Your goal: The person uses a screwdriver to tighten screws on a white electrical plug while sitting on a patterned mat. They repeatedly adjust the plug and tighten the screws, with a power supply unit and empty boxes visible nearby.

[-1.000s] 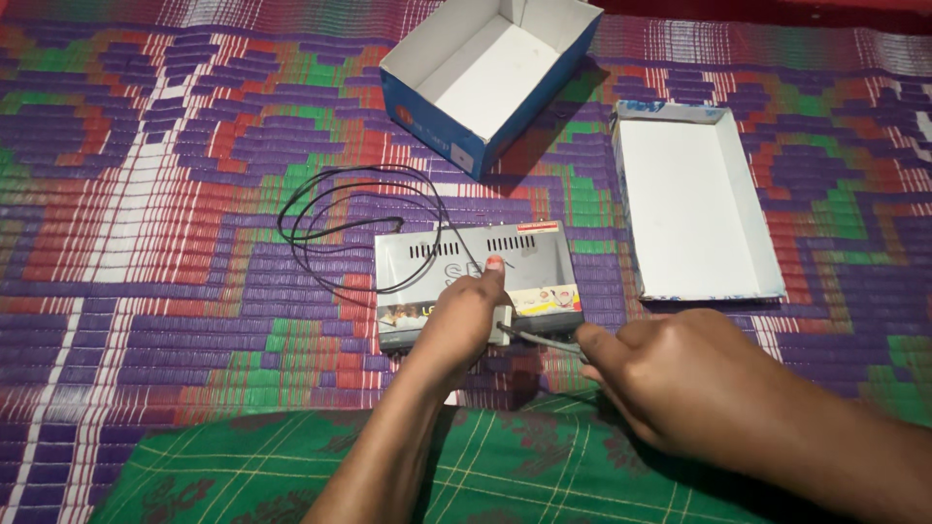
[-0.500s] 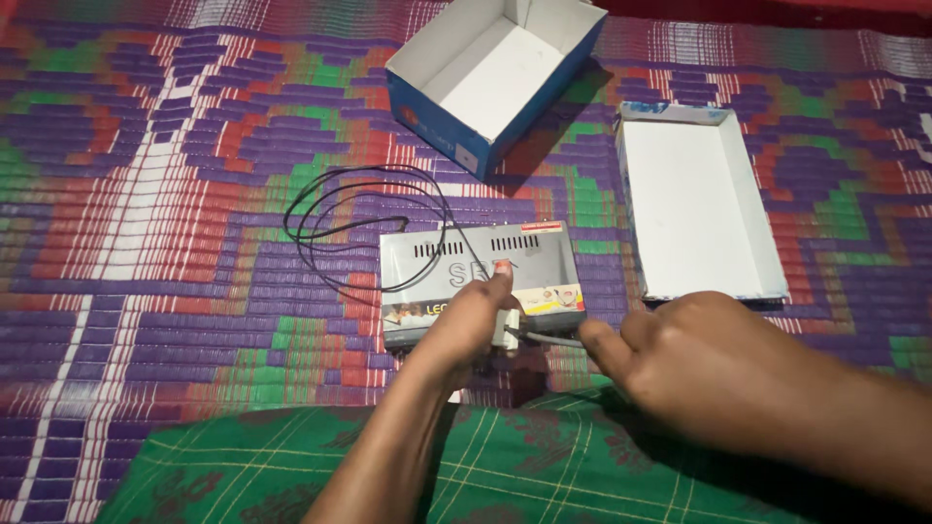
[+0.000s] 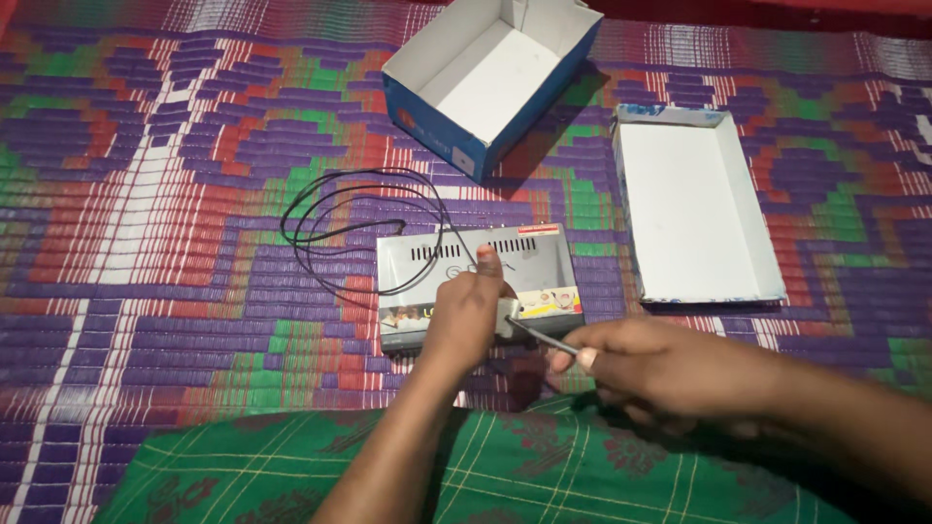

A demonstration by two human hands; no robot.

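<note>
Woven mat [image 3: 146, 194], purple/red/green, green plaid cloth [image 3: 544, 475] at near edge. Black cable [image 3: 335, 228] coiled left of the grey set-top box [image 3: 456, 267], mid-mat. Left hand [image 3: 466, 315] curled, steadying the box's near edge. Right hand [image 3: 660, 364] closed around a thin metal tool [image 3: 544, 338], tip at the box. Far: blue box [image 3: 485, 78]; right: its lid [image 3: 694, 204].

Bare forearms, no sleeves; green checked cloth [image 3: 505, 466] over lap.

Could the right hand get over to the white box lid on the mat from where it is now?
Probably yes. The right hand lies just below the white box lid, with only bare mat between them. But its fingers hold a thin tool against the grey device.
</note>
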